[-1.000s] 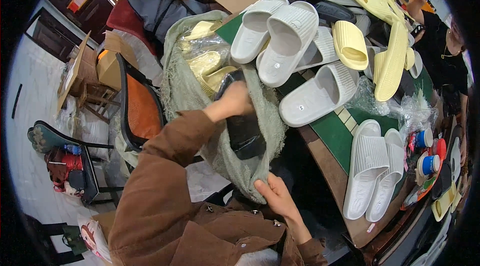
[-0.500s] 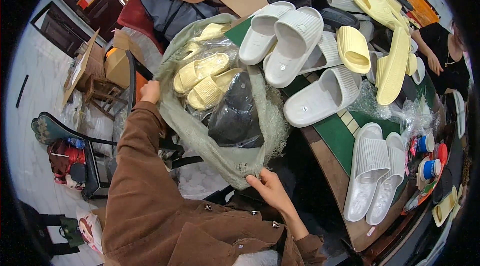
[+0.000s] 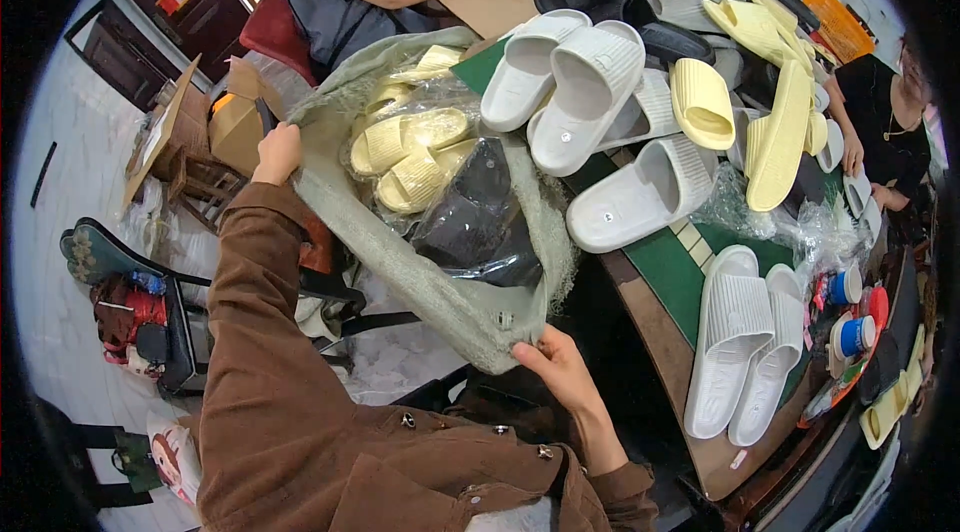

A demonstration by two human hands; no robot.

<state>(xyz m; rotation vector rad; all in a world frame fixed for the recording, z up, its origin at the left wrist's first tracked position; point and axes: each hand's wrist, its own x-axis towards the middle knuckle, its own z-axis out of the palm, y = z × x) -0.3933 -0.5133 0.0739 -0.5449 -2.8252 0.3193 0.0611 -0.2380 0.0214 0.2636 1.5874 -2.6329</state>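
My left hand (image 3: pixel 277 152) grips the sack (image 3: pixel 400 262) mouth's far rim, my right hand (image 3: pixel 555 364) pinches its near corner, off the worktop's (image 3: pixel 680 277) left edge. Bagged yellow slippers (image 3: pixel 410 157), probably black ones too, inside; I'd keep both rims taut.

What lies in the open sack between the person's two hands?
In the head view, between the left hand and right hand gripping the grey-green sack, lie bagged yellow slippers and a bagged black pair.

Pale green woven sack (image 3: pixel 420 282), yellow ribbed slippers (image 3: pixel 410 157), white ribbed slippers (image 3: pixel 590 97), brown sleeve (image 3: pixel 260 332).
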